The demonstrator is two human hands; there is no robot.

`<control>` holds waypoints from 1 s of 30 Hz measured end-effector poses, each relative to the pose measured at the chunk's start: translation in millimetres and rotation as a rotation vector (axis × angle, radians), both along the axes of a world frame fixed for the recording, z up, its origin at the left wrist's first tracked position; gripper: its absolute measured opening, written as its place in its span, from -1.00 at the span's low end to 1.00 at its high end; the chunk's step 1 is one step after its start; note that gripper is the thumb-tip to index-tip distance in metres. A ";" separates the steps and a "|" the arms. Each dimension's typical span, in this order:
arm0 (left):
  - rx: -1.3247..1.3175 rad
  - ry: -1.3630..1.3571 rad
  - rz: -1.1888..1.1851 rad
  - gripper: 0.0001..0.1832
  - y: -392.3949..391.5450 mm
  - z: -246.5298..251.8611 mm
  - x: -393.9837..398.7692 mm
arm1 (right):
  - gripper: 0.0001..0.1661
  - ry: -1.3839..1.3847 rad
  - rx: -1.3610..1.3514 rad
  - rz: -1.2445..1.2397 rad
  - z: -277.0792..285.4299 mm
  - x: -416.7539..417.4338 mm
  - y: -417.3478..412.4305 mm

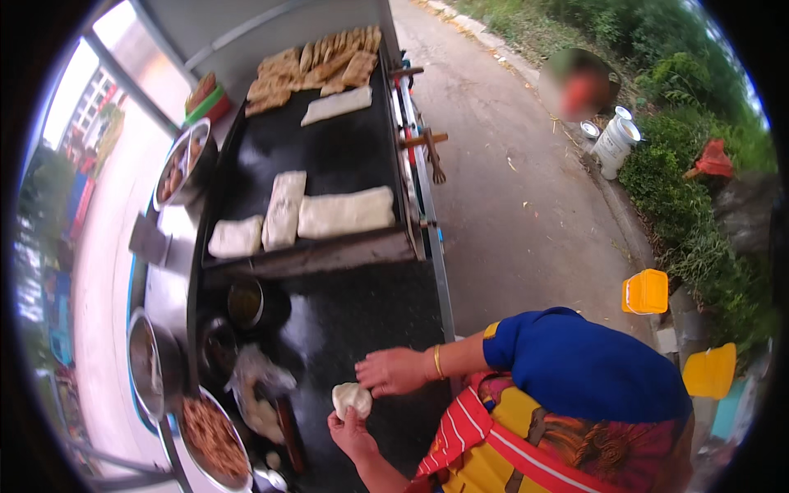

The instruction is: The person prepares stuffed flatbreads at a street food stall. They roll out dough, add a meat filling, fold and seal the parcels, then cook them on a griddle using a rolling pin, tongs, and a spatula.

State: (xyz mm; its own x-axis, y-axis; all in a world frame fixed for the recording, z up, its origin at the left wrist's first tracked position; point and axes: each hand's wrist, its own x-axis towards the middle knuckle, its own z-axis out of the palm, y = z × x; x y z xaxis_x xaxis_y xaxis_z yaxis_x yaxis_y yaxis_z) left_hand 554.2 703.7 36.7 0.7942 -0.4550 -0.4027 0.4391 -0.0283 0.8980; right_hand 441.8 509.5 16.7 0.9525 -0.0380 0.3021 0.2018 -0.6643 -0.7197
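My left hand (pixel 354 431) pinches a small, folded lump of pale dough (pixel 350 397) above the black work surface (pixel 370 296). My right hand (pixel 394 371), with a gold bangle at its wrist, is palm down beside the dough; its fingers are extended, and whether they touch the dough cannot be told. A dark wooden roller (pixel 291 434) lies left of my hands, beside a clear plastic bag (pixel 262 382) and more pale dough. Beyond, a black griddle (pixel 283 142) bears raw filled dough slabs (pixel 346 212) near its front edge and browned flatbreads (pixel 274 74) at its far end.
Along the left side stand a metal bowl of shredded reddish filling (pixel 216 434), a metal pot (pixel 151 363), a dark container of liquid (pixel 245 302) and a pot of brown food (pixel 185 163). The griddle has a raised front rim (pixel 333 252). Yellow buckets (pixel 645 291) stand at the roadside.
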 end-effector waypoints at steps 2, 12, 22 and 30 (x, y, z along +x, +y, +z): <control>0.026 0.086 0.096 -0.71 40.9 1.4 -26.5 | -0.73 0.074 0.119 -0.078 20.7 -18.4 7.8; 1.005 -1.142 -0.365 -0.19 133.0 -6.8 -126.3 | -0.30 0.169 -0.192 0.022 4.7 -40.7 100.4; 0.888 -1.182 -0.702 -0.28 121.5 -21.0 -96.9 | 0.07 0.005 -0.184 0.269 -41.1 -0.8 136.5; 0.835 -0.883 -0.972 -0.26 125.2 -9.8 -70.3 | 0.23 0.095 -0.370 0.062 -85.7 -8.9 155.8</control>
